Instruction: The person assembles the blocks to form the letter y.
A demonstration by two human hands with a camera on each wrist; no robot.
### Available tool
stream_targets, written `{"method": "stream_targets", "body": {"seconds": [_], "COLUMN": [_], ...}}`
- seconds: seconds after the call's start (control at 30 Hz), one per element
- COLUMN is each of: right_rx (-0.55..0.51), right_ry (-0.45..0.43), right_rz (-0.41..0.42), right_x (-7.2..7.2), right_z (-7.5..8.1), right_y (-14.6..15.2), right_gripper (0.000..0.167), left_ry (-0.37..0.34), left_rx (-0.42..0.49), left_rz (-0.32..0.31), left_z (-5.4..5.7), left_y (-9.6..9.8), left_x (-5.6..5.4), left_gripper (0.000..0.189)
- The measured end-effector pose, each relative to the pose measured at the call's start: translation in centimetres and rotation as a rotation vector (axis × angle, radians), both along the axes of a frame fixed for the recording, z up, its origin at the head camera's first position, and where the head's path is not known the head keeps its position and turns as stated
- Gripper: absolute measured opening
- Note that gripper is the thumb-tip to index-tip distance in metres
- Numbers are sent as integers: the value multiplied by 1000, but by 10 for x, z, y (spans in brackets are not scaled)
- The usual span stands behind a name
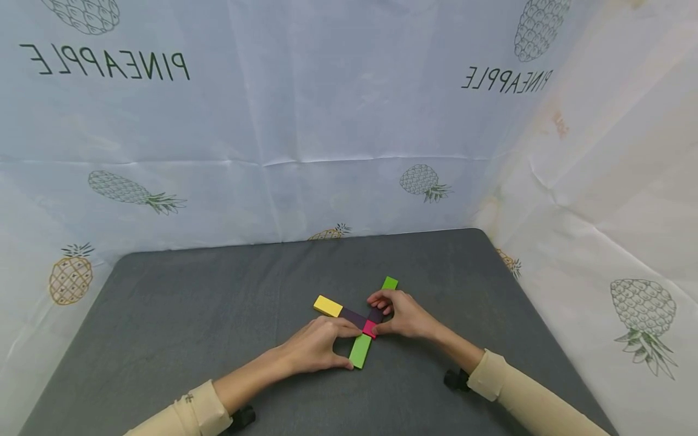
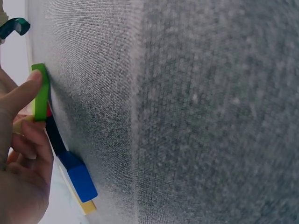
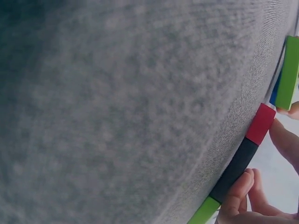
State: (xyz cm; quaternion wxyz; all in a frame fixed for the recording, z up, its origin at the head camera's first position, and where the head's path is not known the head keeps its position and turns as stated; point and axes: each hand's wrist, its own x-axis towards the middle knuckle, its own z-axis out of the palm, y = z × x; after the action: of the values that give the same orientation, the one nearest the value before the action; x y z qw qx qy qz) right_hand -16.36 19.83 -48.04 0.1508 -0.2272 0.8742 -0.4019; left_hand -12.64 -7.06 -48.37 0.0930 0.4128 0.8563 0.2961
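Coloured blocks lie in a branching shape on the dark table. My left hand [image 1: 313,346] pinches the near green block [image 1: 360,351] by its two ends, thumb at the near end, finger beside the red block [image 1: 369,329]. In the left wrist view the thumb presses that green block [image 2: 41,93]. My right hand [image 1: 410,316] curls over the far arm: its thumb touches the red block [image 3: 260,124] and its fingers touch the dark block [image 3: 234,169]. Another green block [image 1: 389,283] sits at that arm's far end. A small gap separates the red and near green blocks in the right wrist view.
A second arm runs leftward from the red block: a dark block [image 1: 352,318], then a yellow block [image 1: 328,306]. A blue block [image 2: 82,182] shows in the left wrist view. The grey cloth-covered table [image 1: 191,303] meets a pineapple-print curtain [image 1: 327,121] behind.
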Motion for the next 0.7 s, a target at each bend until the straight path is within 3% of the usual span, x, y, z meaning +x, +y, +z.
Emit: {"method": "stream_targets", "body": {"seconds": [0.7], "right_rx": [6], "right_ry": [-1], "right_rz": [-6], "right_x": [1], "right_z": [1], "right_y": [0], "right_gripper": [56], "left_ry": [60], "left_rx": [-9], "left_rz": [-14], "left_z": [0], "left_y": [3], "left_x": [-1], "left_gripper": [57]}}
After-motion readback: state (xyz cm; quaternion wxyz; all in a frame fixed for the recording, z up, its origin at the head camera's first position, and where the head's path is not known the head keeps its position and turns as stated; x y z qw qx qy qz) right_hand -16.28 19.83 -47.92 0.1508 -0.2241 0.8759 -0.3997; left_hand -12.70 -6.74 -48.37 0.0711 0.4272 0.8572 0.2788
